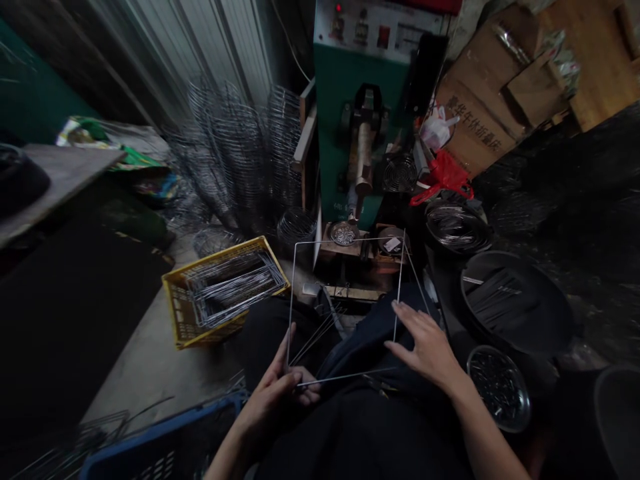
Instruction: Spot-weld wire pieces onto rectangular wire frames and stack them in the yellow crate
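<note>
1. A rectangular frame of thin bright wire [292, 300] stood raised over the person's lap, its far side crossing in front of the machine's base as seen from above.
2. The left hand [287, 383] held it near its near left corner: thumb and fingers pinched the wire, the index finger stretched up along the left side, and the other fingers curled below.
3. The right hand [425, 343] was at the right side of the frame, its thumb and fingers parted, the tips at the wire; how firmly they pressed could not be told.
4. Several loose wires [315, 337] slanted over the dark-clothed legs [360, 327], just beside the left hand.
5. Beyond the knees rose a green machine [333, 113] with a glowing red light and a metal arm [364, 153] jutting forward. Under the arm sat a small dish [330, 232] of shiny bits.
6. On the left, a tilted yellow crate [175, 313] held a pile of wire frames [235, 287]; tall stacks of wire rings [225, 140] stood behind it, and a blue crate [163, 427] lay nearer the person.
7. On the right were a wide dark tub [545, 313] with thin rods in it, a round bowl [526, 403] of small pieces, a red plastic bag [447, 177] and a cardboard box [475, 100].
</note>
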`<state>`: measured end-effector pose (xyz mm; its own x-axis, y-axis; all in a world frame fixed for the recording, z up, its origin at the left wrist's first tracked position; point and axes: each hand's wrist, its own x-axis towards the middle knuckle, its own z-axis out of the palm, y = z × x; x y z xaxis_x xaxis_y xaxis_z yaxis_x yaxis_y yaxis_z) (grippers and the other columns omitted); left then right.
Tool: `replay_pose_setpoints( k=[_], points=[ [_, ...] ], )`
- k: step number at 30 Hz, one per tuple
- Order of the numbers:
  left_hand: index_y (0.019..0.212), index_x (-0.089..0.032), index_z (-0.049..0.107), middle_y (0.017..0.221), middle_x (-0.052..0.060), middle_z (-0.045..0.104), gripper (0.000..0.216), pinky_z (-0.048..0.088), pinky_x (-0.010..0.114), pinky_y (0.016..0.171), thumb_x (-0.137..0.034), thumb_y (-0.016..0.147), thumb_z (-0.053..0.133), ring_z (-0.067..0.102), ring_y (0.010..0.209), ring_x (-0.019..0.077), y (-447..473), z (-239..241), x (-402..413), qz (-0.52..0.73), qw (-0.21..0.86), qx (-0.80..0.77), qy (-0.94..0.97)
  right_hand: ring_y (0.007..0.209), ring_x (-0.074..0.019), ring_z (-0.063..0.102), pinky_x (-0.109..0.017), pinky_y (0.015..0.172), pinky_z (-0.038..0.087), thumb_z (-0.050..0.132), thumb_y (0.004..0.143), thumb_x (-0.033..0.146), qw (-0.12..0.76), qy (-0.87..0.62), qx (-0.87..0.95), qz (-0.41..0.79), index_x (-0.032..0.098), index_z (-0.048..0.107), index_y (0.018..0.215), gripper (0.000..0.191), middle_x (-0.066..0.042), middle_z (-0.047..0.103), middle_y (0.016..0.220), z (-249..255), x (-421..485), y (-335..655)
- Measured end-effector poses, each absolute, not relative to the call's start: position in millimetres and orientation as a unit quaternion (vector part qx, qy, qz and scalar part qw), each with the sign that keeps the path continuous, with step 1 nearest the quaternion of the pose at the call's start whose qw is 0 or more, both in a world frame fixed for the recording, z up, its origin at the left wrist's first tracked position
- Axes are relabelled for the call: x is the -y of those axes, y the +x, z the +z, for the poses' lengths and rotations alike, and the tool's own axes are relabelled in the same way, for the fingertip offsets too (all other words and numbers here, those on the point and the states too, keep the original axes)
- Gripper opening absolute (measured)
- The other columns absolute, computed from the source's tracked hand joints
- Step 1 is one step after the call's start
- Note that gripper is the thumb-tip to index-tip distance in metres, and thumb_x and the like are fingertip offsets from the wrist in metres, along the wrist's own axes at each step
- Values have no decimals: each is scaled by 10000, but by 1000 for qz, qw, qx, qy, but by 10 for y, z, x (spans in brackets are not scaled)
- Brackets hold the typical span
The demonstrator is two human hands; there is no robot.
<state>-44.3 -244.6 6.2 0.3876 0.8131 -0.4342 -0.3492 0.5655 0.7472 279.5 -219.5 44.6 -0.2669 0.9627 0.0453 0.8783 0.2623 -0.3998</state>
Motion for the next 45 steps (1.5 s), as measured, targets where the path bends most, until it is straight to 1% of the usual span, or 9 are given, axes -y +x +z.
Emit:
replay_pose_setpoints(
  k=[2,5,8,15,20,25,30,35,45],
  points=[
    [1519,-312,-125,765,71,718,1002,495,294,590,-310,863,631,687,664,240,-420,74,2436,371,788,-404,280,1362,-289,419,-547,1115,318,642,846,452,134,-569,792,175,256,345,1500,744,-108,445,1478,462,2183,2697],
    [1515,-304,-140,760,72,716,1025,491,289,580,-300,854,643,686,658,239,-376,61,2417,369,792,-398,278,1370,-273,410,-521,1133,301,685,806,482,110,-470,833,271,270,338,1501,806,-93,436,1485,509,2158,2417],
    [1523,-277,-127,763,88,710,1002,490,292,580,-296,861,624,681,657,237,-356,25,2412,370,790,-395,288,1382,-255,393,-475,1142,310,704,793,484,121,-405,847,322,263,300,1518,858,-90,415,1501,537,2146,2247],
    [1515,-282,-158,771,100,717,1023,495,298,575,-299,855,624,691,657,255,-394,2,2391,378,787,-386,296,1367,-247,418,-410,1114,394,677,836,398,183,-496,798,291,250,302,1522,796,-83,397,1514,458,2151,2441],
    [1521,-306,-131,782,101,722,979,491,296,578,-265,867,595,695,672,258,-378,-37,2348,375,788,-381,305,1348,-230,445,-383,1118,391,709,809,418,197,-410,801,389,280,351,1499,789,-46,445,1488,520,2114,2370],
    [1513,-282,-170,781,108,722,967,496,295,573,-255,878,559,695,671,255,-385,-85,2336,377,789,-367,316,1370,-261,411,-446,1129,369,704,816,382,201,-484,789,322,265,333,1509,795,-75,428,1495,505,2080,2382],
    [1521,-277,-147,766,100,718,962,486,283,558,-244,872,562,687,651,245,-402,-50,2337,386,779,-381,314,1368,-230,417,-388,1134,371,726,804,359,173,-434,806,363,276,331,1507,811,-51,420,1504,484,2100,2428],
    [1515,-267,-165,765,109,721,983,491,294,550,-252,862,571,687,641,256,-423,0,2317,395,776,-381,312,1382,-225,394,-373,1148,350,750,779,264,149,-473,802,333,268,311,1515,857,-46,391,1520,477,2123,2477],
    [1513,-282,-167,778,101,719,957,496,295,568,-225,881,551,678,644,235,-380,63,2262,403,772,-376,318,1348,-244,443,-380,1115,399,795,715,182,140,-499,797,309,293,321,1506,929,-46,418,1502,477,2087,2515]
  ],
)
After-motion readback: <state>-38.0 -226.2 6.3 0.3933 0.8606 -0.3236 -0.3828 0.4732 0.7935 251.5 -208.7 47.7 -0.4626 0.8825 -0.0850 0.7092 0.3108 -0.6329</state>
